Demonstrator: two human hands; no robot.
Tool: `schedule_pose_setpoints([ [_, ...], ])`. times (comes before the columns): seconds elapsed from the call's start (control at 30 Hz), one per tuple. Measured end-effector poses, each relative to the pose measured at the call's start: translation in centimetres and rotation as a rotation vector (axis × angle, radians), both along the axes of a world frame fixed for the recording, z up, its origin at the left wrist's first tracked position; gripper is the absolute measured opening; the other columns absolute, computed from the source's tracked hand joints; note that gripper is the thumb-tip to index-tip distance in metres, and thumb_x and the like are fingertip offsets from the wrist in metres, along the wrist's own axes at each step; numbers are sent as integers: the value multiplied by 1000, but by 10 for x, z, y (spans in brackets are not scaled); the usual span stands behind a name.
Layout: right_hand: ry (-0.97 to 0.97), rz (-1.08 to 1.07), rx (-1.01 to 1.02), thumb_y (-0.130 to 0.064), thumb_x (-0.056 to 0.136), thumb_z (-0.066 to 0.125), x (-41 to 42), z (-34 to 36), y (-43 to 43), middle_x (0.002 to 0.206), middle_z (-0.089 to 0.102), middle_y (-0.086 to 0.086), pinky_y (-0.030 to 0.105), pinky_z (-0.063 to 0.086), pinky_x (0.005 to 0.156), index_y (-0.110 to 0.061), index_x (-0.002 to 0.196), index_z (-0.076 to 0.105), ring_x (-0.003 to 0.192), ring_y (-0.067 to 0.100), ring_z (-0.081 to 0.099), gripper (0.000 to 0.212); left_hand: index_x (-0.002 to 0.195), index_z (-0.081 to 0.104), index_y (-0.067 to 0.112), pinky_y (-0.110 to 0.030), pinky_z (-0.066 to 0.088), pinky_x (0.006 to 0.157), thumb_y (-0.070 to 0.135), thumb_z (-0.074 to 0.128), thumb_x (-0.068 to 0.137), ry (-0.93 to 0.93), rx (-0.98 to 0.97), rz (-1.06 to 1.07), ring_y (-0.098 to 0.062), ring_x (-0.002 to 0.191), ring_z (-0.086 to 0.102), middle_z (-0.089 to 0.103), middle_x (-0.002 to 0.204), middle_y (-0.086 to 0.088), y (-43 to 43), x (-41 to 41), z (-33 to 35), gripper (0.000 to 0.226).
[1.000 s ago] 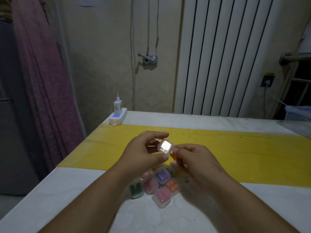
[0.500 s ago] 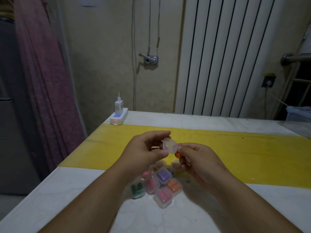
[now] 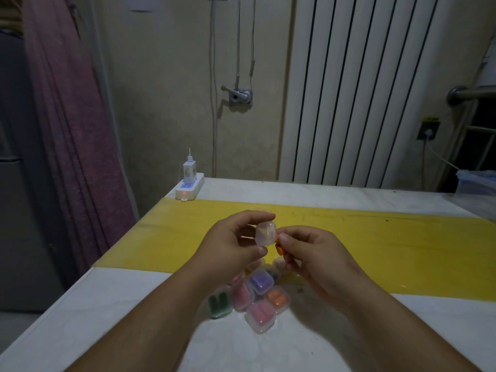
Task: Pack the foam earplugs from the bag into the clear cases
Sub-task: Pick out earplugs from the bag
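My left hand [image 3: 230, 242] pinches a small clear case [image 3: 265, 233] between thumb and fingers, held up over the yellow mat. My right hand [image 3: 314, 259] sits right beside it, its fingers closed on orange foam earplugs [image 3: 278, 244] that touch the case's right edge. Below the hands lies a cluster of closed clear cases holding earplugs: green [image 3: 218, 304], pink [image 3: 241, 295], purple [image 3: 259, 281], orange [image 3: 277, 298] and another pink [image 3: 259, 315]. More cases are partly hidden under my hands. No bag is visible.
The white table [image 3: 107, 304] carries a yellow mat [image 3: 375, 245] across its middle. A white power strip [image 3: 189, 187] with a charger stands at the far left corner. A clear plastic box [image 3: 477, 181] sits at the far right edge.
The clear case has turned in my left hand, and my right hand has brought the orange earplugs closer against it. The view has shifted slightly.
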State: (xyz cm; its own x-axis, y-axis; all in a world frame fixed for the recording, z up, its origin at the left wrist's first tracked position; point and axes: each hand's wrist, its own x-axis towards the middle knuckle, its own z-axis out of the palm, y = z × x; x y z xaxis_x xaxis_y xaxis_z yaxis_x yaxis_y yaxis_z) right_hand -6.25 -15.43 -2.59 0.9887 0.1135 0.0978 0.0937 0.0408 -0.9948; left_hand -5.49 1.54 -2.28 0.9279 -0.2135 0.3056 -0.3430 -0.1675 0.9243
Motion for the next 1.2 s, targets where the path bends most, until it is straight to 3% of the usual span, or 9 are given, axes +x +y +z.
schedule_pose_setpoints([
  [0.13, -20, -43, -52, -5, 89, 64, 0, 0, -1, 68, 59, 6, 30, 44, 61, -4, 90, 74, 61, 14, 49, 11, 94, 62, 33, -32, 55, 63, -7, 77, 68, -73, 92, 101, -9, 69, 54, 61, 82, 16, -1, 3, -1, 50],
  [0.27, -70, -65, -213, -10, 85, 71, -5, 0, 2, 65, 63, 2, 25, 46, 58, -11, 85, 76, 60, 13, 52, 5, 86, 52, 31, -24, 47, 54, 0, 79, 67, -126, 161, 150, -6, 61, 51, 59, 78, 8, -3, 5, -4, 45],
  [0.37, -136, -110, -311, -16, 82, 75, -6, -2, 4, 60, 64, 0, 24, 47, 54, -18, 84, 77, 54, 10, 54, 3, 85, 51, 28, -25, 48, 57, 4, 77, 70, -137, 193, 90, -5, 60, 51, 60, 77, 7, -3, 3, -5, 39],
  [0.47, -182, -185, -297, -19, 81, 76, -4, -1, 0, 66, 69, 6, 23, 49, 53, -20, 84, 76, 55, 10, 60, 3, 89, 55, 23, -47, 57, 72, 12, 73, 74, -45, 36, -20, -23, 75, 62, 66, 90, -7, -1, 1, -4, 26],
  [0.53, -187, -196, -281, -17, 83, 75, -2, -2, -2, 62, 68, -2, 19, 48, 51, -22, 82, 76, 51, 6, 59, 4, 91, 57, 13, -56, 55, 75, 17, 75, 80, -17, -30, -31, -26, 81, 63, 66, 98, -8, -1, 0, -3, 21],
  [0.7, -77, -88, -212, -16, 87, 70, 1, -8, 0, 62, 63, 0, 34, 48, 64, -12, 82, 77, 62, 14, 55, 10, 90, 59, 8, -37, 57, 76, 7, 76, 80, -107, -30, 48, -14, 83, 66, 70, 97, 0, -2, 2, -2, 20],
  [0.97, 28, -77, -146, -27, 83, 73, 4, -11, 1, 57, 55, 0, 40, 46, 70, -14, 84, 78, 63, 20, 49, 14, 86, 61, 22, -27, 55, 75, 15, 80, 74, -239, 159, 165, -6, 83, 63, 69, 88, 16, -3, 4, -8, 24],
  [1.13, 77, -150, -64, -15, 83, 73, 5, -13, 4, 54, 53, 2, 36, 48, 66, -6, 81, 76, 66, 23, 51, 10, 88, 61, 19, -40, 55, 68, 15, 69, 87, -118, -68, 184, -22, 71, 61, 65, 76, -5, -3, 4, -2, 9],
  [1.2, 90, -123, -71, -15, 83, 74, 5, -11, 2, 53, 53, 1, 35, 46, 65, -7, 81, 76, 65, 22, 50, 9, 98, 63, 28, -39, 57, 67, 11, 59, 92, -49, -120, 190, -21, 69, 63, 67, 80, -11, -2, 4, 0, 19],
])
